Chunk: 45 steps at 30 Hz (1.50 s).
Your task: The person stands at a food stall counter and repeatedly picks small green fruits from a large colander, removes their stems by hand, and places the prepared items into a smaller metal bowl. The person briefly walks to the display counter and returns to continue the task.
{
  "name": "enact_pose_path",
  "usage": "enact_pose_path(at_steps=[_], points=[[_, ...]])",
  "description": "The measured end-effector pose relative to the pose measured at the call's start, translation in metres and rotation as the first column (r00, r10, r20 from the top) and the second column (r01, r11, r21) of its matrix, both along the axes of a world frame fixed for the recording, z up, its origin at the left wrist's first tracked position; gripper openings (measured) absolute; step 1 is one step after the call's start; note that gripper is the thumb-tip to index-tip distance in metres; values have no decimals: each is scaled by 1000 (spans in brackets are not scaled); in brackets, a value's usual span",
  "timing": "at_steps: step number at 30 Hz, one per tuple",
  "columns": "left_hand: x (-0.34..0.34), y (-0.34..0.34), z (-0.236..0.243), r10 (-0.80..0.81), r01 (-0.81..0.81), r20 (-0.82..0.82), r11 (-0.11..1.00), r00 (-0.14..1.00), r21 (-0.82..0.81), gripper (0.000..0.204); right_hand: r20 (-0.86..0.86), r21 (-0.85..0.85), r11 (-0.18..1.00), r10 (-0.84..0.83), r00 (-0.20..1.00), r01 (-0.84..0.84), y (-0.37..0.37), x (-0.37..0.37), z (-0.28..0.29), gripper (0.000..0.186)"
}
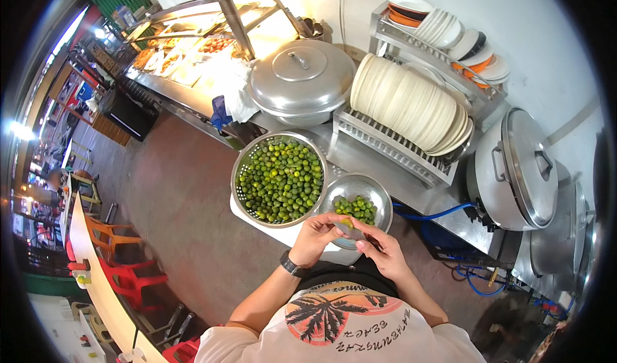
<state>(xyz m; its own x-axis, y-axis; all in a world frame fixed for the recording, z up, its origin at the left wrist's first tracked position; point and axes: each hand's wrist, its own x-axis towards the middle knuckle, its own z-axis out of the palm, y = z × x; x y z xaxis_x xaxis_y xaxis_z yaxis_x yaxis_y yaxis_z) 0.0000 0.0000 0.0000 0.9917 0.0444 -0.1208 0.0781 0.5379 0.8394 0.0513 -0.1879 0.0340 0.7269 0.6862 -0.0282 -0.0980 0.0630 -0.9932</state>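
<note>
Your left hand (pixel 313 241) gripped a citrus fruit (pixel 348 223), apparently for steadiness; what your right hand (pixel 384 254) held was unclear.

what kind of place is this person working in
Probably a small eatery or canteen kitchen: a lit display case of cooked food, a rack packed with plates, large lidded pots, and plastic chairs by a long table point that way.
</note>
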Motion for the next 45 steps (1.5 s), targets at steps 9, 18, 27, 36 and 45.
enact_pose_path(at_steps=[9, 18, 27, 36, 45], points=[[16, 16, -52, 37, -12, -73, 948, 997, 319, 33, -508, -36, 994, -109, 854, 106, 26, 22, -63, 37], [13, 141, -212, 382, 251, -304, 184, 873, 950, 94, -706, -408, 850, -525, 475, 333, 17, 42, -189, 39], [50, 164, -256, 72, 335, -327, -214, 942, 917, 95, -690, -457, 841, -541, 481, 289, 30, 30, -183, 45], [74, 140, -253, 222, 369, -317, -259, 922, 892, 88, -711, -462, 832, -555, 432, 308, 55, 25, -185, 51], [103, 147, -224, 264, 543, -499, -131, 826, 829, 87, -649, -492, 791, -612, 451, 365, 45, 36, -183, 47]])
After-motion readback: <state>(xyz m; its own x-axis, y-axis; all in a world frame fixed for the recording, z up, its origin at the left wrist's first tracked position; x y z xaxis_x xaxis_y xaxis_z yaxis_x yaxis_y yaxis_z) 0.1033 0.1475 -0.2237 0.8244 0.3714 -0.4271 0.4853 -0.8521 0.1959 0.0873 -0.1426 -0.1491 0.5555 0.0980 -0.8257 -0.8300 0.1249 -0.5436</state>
